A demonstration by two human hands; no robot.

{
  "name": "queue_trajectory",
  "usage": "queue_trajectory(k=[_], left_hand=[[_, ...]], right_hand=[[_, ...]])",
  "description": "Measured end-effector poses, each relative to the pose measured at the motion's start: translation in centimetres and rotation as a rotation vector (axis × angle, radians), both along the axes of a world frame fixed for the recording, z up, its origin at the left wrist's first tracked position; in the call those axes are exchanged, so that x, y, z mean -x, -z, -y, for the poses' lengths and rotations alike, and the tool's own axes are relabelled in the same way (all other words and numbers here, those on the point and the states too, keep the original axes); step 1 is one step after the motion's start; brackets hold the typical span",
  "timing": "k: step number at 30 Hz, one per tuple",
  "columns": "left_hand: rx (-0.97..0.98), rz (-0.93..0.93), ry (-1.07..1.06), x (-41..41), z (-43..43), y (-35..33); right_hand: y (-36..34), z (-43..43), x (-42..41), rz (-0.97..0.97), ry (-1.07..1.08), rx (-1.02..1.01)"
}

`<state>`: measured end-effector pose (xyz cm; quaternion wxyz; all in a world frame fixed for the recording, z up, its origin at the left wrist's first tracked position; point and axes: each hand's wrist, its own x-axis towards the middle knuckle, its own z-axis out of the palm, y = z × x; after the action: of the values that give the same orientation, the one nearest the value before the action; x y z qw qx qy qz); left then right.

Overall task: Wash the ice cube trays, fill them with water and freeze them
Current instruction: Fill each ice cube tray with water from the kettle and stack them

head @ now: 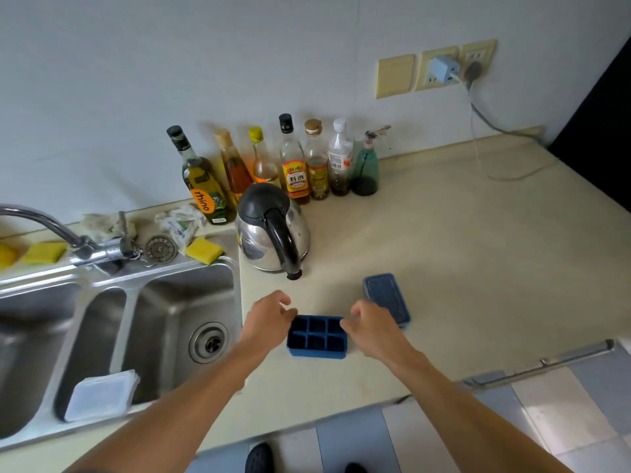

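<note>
I count two blue plastic ice cube trays (pixel 317 336) (pixel 387 300), one shiny steel kettle (pixel 269 233), seven assorted bottles (pixel 205 179), three yellow sponges (pixel 204 250), and two steel sink basins (pixel 184 319).
</note>
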<state>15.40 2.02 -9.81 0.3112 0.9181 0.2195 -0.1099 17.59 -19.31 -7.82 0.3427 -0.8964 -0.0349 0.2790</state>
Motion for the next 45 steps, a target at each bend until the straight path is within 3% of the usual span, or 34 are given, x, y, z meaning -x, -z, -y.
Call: queue_trajectory(k=[3,8,14,31,38,45], left_hand=[[0.105,-0.113,-0.018,1.0,-0.2,0.4],[0.211,-0.085,-0.075,1.3,-0.3,0.6],[0.229,-0.082,-0.064,1.7,-0.1,0.4],[0.594,-0.175,-0.036,1.7,-1.5,-0.4],[0.671,-0.157,0.006,0.8,-2.5,-1.1],[0.691,-0.040,-0.180,0.1,-12.4,-1.6]], right_hand=[[0.5,-1.0,0.7,-0.107,0.085,-0.036],[1.0,-1.5,1.1,-0.163,0.184,-0.079],[1.3,-1.8,1.6,-0.121,0.205,-0.060],[0.0,-3.1,1.4,-0.093,0.358,0.089],[-1.8,-4.5,1.3,0.041,0.345,0.156],[-4.0,-14.4,0.1,0.127,0.310,-0.100]])
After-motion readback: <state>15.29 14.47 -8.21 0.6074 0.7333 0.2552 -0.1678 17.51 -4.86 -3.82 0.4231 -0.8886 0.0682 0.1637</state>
